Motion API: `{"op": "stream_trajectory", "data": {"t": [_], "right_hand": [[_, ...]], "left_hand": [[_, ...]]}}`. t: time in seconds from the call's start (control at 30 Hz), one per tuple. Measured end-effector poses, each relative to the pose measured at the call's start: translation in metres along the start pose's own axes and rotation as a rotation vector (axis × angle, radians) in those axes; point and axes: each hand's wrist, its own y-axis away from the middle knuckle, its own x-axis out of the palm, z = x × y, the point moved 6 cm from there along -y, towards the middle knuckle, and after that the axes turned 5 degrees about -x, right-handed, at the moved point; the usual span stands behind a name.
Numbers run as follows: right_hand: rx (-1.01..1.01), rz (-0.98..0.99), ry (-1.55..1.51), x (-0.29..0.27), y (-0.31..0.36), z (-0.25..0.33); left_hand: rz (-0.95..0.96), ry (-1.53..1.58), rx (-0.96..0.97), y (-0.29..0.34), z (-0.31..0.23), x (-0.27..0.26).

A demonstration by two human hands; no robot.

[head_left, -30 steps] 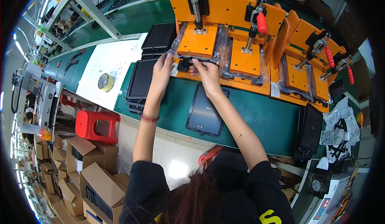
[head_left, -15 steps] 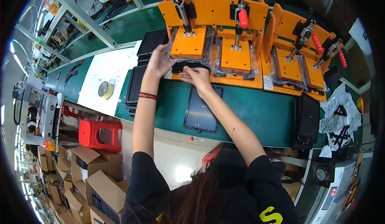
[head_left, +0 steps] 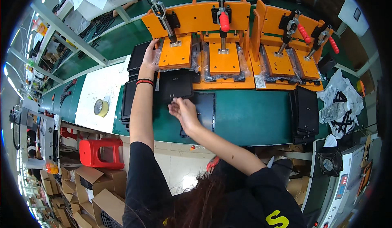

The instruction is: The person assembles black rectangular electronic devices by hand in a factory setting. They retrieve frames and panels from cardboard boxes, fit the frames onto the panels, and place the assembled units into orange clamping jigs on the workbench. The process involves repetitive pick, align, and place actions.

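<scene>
While the green table (head_left: 253,113) carries the work, the orange fixture (head_left: 196,19) stands along its far side from you, its left pressing plate (head_left: 175,56) edged with loose clear film (head_left: 195,59). From under that plate's near edge extends the black panel (head_left: 175,83), reaching toward you, its far end out of sight. Judge it thin, broad and fairly stiff, probably light enough for one hand; the smooth face may slip and could scratch, so favour opposite rims over the flat. Held at one edge alone, it might twist, or scrape the second dark panel (head_left: 207,105) lying just beside it. Your left hand (head_left: 149,58) is raised, partly open, fingers up along the plate's left edge by the film; whether it grips anything cannot be told from this view. Your right hand (head_left: 184,112) is nearly closed, seeming to pinch the panel's near rim between thumb and forefinger, the remaining fingers loosely curled.
</scene>
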Motion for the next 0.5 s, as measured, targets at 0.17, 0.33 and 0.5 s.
{"op": "stream_trajectory", "data": {"t": [0.17, 0.33, 0.5], "right_hand": [[0.021, 0.053, 0.054, 0.0, 0.021, -0.012], [-0.114, 0.006, 0.204, -0.002, 0.003, -0.008], [-0.171, -0.102, 0.018, -0.005, -0.016, 0.003]], "left_hand": [[-0.024, 0.004, 0.259, -0.015, -0.004, -0.007], [-0.18, -0.223, 0.238, -0.021, -0.006, -0.016], [-0.229, -0.612, -0.018, 0.023, -0.019, 0.022]]}}
